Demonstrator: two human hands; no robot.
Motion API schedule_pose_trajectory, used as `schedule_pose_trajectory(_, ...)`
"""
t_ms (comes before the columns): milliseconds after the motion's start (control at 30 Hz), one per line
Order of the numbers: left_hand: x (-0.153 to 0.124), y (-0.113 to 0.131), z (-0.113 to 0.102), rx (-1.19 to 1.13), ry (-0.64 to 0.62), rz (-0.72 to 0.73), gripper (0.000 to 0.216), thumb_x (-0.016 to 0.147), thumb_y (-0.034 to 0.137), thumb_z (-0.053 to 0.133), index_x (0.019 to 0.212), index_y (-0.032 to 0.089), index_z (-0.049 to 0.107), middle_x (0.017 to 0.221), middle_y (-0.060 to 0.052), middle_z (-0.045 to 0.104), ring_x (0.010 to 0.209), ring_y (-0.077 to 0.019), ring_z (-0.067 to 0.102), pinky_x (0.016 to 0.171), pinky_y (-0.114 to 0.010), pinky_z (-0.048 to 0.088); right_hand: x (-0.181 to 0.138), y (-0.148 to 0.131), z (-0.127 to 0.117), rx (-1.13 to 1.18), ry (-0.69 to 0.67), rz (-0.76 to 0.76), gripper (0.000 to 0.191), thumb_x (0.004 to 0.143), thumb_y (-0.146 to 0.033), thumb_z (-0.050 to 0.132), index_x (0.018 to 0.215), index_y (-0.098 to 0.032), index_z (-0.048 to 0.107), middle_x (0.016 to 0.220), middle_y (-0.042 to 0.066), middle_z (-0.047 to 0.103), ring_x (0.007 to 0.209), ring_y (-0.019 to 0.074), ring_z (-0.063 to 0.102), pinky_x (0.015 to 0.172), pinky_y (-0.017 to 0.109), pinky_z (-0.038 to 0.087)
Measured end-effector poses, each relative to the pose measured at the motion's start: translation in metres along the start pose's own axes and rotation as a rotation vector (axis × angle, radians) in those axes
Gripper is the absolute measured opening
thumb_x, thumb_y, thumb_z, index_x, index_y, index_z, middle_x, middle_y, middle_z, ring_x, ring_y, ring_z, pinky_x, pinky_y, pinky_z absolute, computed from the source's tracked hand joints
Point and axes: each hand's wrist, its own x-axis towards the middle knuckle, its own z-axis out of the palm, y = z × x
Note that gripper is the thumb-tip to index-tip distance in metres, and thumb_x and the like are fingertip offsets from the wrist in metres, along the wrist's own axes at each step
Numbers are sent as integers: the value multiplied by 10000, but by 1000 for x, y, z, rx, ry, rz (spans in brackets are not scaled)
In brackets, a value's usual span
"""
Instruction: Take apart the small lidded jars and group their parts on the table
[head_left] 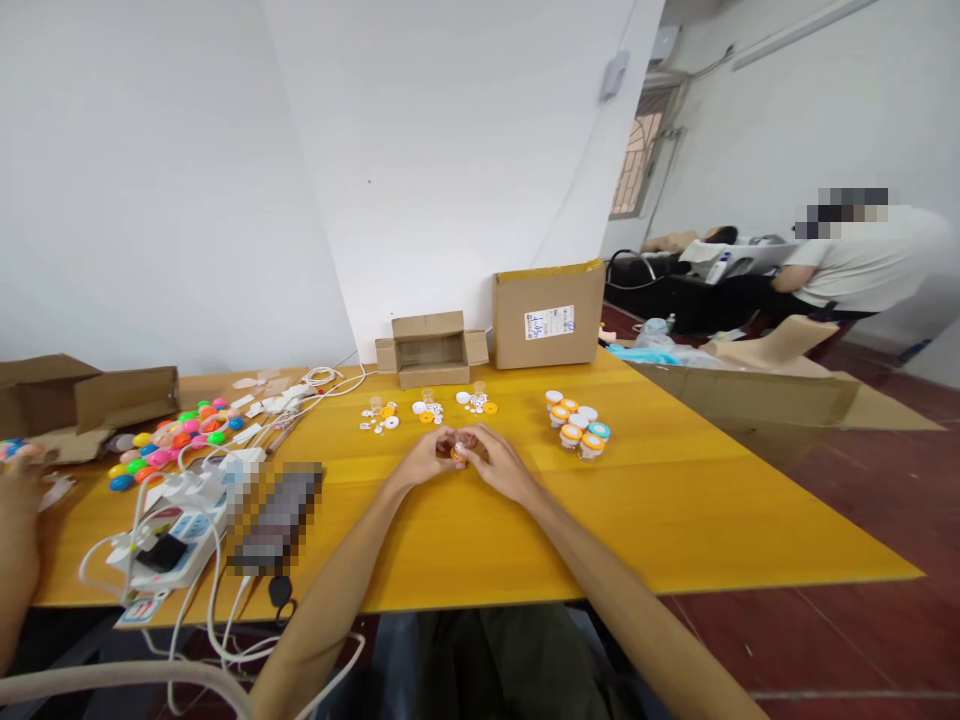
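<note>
My left hand [429, 458] and my right hand [491, 460] meet over the middle of the yellow table [675, 500], fingers curled together round a small orange-and-clear piece [458, 452] that I cannot make out well. Just beyond my hands lie three little groups of white and orange small parts [426, 411] with tiny clear cups. To the right stands a cluster of small capped jars [577, 423] with orange, white and teal lids.
Two cardboard boxes [549, 315] stand at the far table edge. On the left are coloured balls [176, 440], a power strip with white cables [176, 520] and another open box [82, 400]. Another person's hand [19, 500] shows at the left edge; a seated person [855, 265] is at the back right.
</note>
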Motion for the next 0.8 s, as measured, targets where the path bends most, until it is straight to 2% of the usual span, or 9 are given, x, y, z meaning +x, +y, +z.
schedule_pose_trajectory(233, 1, -2, 0, 9, -16, 19, 366, 625, 330, 819, 908, 161, 661, 887, -40, 699, 794, -169, 609, 785, -301, 474, 0, 1, 1, -9, 75, -34, 142, 886, -293, 540, 996, -244, 615, 937, 26, 667, 854, 184, 617, 816, 321, 516)
schedule_pose_trajectory(500, 1, -6, -3, 71, -38, 10, 278, 654, 258, 761, 899, 164, 670, 818, -8, 666, 724, -139, 563, 752, -285, 463, 0, 1, -1, -94, 290, -31, 195, 888, -312, 516, 1047, -243, 604, 922, 38, 663, 774, 188, 617, 762, 321, 524)
schedule_pose_trajectory(667, 1, -5, -4, 132, -25, 7, 248, 642, 207, 745, 878, 169, 679, 799, -4, 667, 729, -141, 560, 767, -286, 461, 1, 3, -3, -323, 389, 125, 239, 896, -276, 489, 1099, -218, 602, 947, 61, 658, 780, 200, 621, 769, 326, 509)
schedule_pose_trajectory(800, 0, -1, -4, 156, -31, 8, 198, 682, 221, 718, 872, 167, 693, 802, -12, 682, 732, -146, 579, 768, -289, 478, 1, 1, -6, -587, 254, 334, 199, 872, -188, 526, 1044, -219, 621, 986, 79, 664, 895, 223, 631, 760, 305, 483)
